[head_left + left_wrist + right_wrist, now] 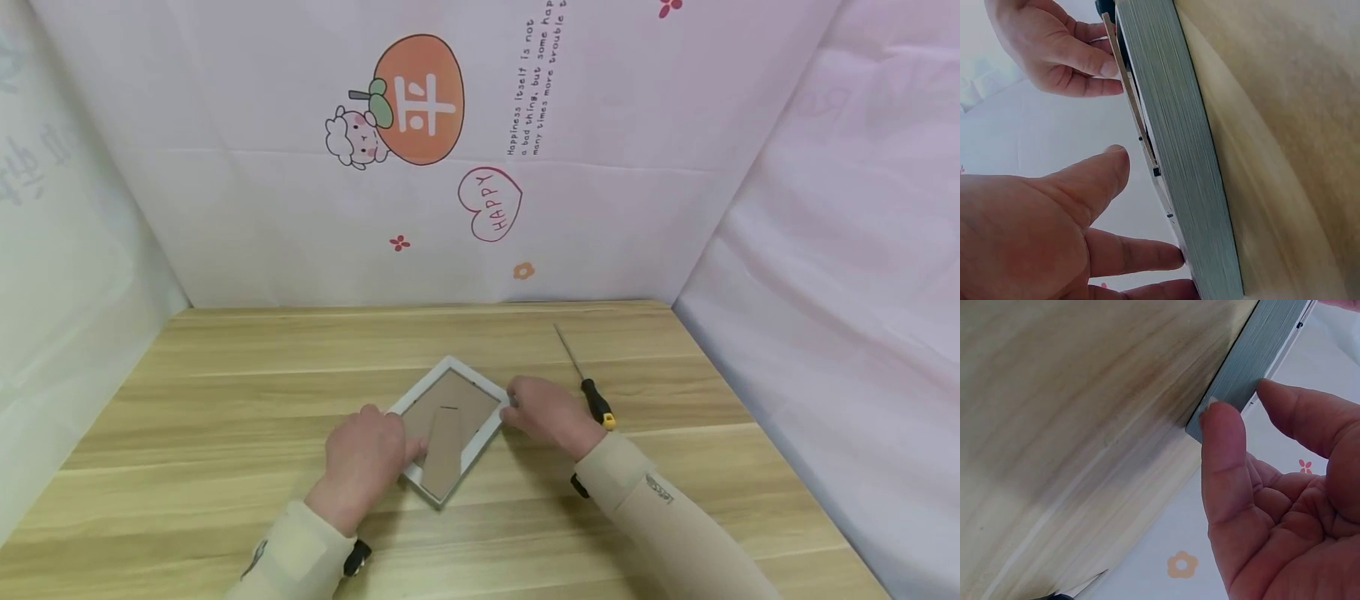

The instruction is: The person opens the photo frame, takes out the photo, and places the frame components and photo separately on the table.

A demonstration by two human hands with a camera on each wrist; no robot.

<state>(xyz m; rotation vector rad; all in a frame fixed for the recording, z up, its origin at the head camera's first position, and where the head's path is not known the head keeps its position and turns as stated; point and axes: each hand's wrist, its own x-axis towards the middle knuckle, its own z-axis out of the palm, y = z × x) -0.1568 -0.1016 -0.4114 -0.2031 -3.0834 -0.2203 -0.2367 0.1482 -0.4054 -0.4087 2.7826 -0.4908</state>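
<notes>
A picture frame [481,451] with a white border lies face down and turned at an angle on the table. Its brown backing board [474,398] faces up, with a brown stand leg [444,454] reaching toward the near corner. My right hand [549,412] pinches the right corner; in the right wrist view the thumb [1294,412] is at the back edge and a finger [1224,440] on the grey side. At the left edge, my left hand [367,454] touches the frame with fairly straight fingers [1138,255], its thumb [1100,178] raised apart from the backing.
A screwdriver [597,404] with a black and yellow handle lies right of the frame, its shaft pointing away. White printed cloth [285,225] stands behind the wooden table [225,467], and more cloth hangs at both sides.
</notes>
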